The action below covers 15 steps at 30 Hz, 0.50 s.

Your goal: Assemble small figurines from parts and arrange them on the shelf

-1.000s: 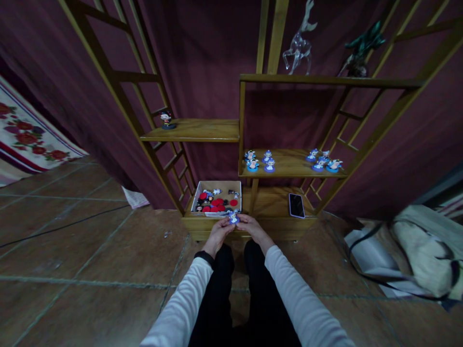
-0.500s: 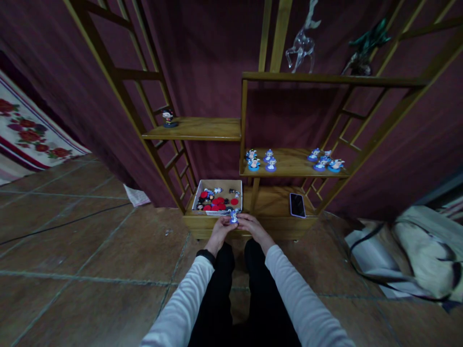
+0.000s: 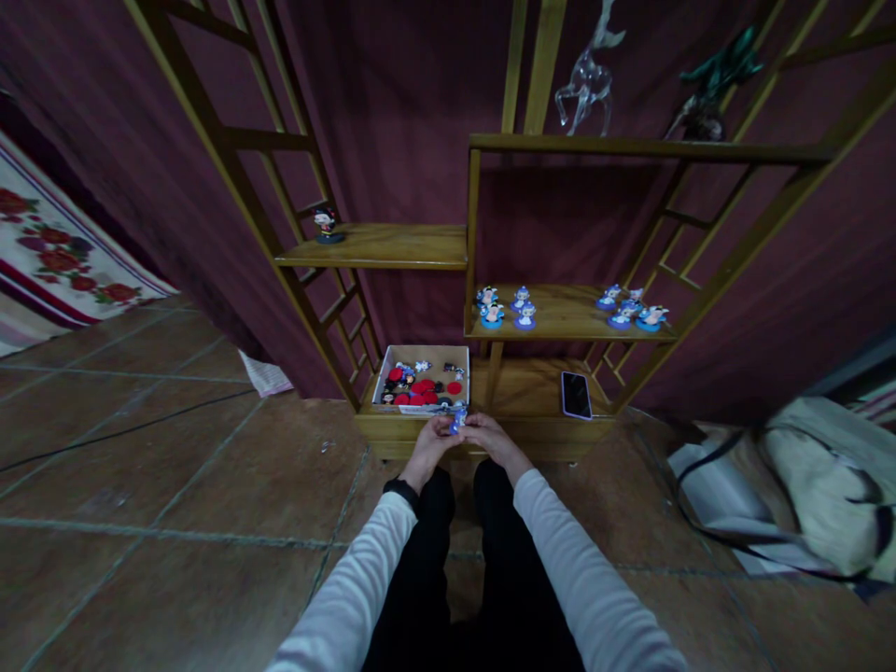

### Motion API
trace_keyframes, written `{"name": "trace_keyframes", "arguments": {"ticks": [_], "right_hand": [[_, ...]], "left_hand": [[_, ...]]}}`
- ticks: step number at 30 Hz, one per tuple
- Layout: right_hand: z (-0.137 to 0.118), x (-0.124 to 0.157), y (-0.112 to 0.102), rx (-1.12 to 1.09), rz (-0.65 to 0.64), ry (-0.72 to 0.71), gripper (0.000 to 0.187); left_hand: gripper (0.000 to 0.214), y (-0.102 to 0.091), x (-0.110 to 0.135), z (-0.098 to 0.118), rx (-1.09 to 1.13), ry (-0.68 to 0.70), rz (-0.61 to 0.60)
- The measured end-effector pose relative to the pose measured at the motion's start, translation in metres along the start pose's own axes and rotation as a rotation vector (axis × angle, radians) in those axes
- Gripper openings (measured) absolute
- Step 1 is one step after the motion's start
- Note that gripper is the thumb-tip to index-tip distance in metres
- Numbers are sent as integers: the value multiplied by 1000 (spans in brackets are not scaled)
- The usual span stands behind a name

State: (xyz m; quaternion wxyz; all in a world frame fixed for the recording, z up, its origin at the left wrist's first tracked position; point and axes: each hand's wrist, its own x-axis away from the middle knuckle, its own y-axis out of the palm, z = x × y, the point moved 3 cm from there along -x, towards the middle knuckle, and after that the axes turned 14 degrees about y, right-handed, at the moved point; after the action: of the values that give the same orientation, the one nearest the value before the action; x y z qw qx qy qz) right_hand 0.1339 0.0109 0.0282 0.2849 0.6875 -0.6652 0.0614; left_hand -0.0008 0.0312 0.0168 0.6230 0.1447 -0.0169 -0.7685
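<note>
Head cam: purple figurine (image 3: 458, 419) in both hands, right by a box of bits

So, closest stuff first. Left hand (image 3: 430, 441), the one with the dark wristband (image 3: 401, 495), has its fingers closed on one side of the figurine, and the right hand (image 3: 488, 435) has its fingertips on the other side. It's held up just in front of the near right corner of the box (image 3: 448, 356); can't tell if it's touching the cardboard.

Box is shallow, pale outside and tan inside, sitting on the cabinet's lower level. Flat red discs (image 3: 424, 386) pile up mostly in the middle and near left, one more lies off to the right, and small figures (image 3: 424, 366) are scattered around them. Some pieces overlap too much to count. Bare bottom shows toward the back right.

Over to the right on that same level lies a phone (image 3: 576, 395). Shelf above (image 3: 564, 322) has little blue and purple figures in two groups, four at left (image 3: 525, 316) and four at right (image 3: 622, 315). Higher up on the left shelf (image 3: 402, 245) stands one dark-based figure (image 3: 327, 226). Up top: clear deer ornament (image 3: 588, 89) and a green one (image 3: 715, 82).
</note>
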Motion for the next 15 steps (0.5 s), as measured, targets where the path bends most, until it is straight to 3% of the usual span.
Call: {"name": "trace_keyframes", "arguments": {"ticks": [15], "right_hand": [[-1, 1, -3, 15, -15, -29, 35]], "left_hand": [[42, 1, 1, 1, 77, -51, -39]]}}
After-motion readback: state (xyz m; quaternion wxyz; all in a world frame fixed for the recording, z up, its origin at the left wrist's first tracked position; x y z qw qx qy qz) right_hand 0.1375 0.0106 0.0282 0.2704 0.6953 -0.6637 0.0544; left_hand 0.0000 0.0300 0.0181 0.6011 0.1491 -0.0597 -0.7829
